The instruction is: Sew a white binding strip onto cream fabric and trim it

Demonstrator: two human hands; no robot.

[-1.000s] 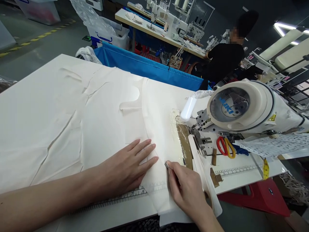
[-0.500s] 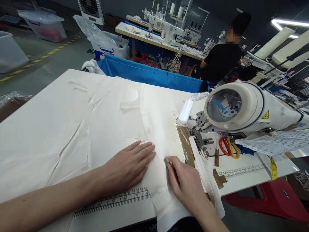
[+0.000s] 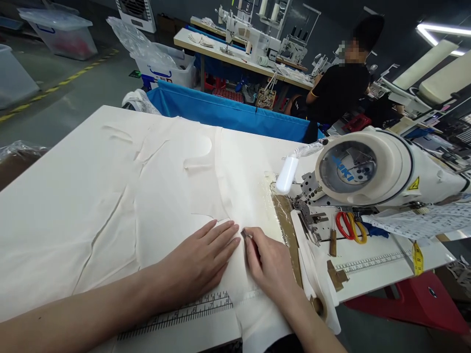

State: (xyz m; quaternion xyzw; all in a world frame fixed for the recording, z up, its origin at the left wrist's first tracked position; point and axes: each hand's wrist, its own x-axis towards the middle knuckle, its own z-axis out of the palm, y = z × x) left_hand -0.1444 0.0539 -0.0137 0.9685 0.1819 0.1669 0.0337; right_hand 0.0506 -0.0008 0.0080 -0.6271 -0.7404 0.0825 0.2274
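My left hand point(image 3: 200, 255) lies flat on white fabric point(image 3: 171, 201), its fingers stretched out and pressing it to the table. Close beside those fingertips, my right hand point(image 3: 270, 262) pinches a small dark grey piece point(image 3: 243, 234) whose tip touches the cloth; most of it is hidden by the fingers, so its kind is unclear. The fabric spreads over much of the white table point(image 3: 69, 147) in layered, creased pieces and hangs over the front edge. A printed ruler scale point(image 3: 198, 310) shows below my left hand.
To the right stands a sewing machine point(image 3: 362, 164), with red-and-yellow-handled scissors point(image 3: 351, 228), a wooden-handled tool point(image 3: 332, 242) and a yellow tape measure point(image 3: 417, 258) near it. A blue cloth bin point(image 3: 228, 110) borders the far edge. Beyond sits a person in black point(image 3: 340, 83).
My right hand has moved left and slightly away from me with the small grey piece, closer to my left fingertips. My left hand stays flat in place. The view has shifted slightly.
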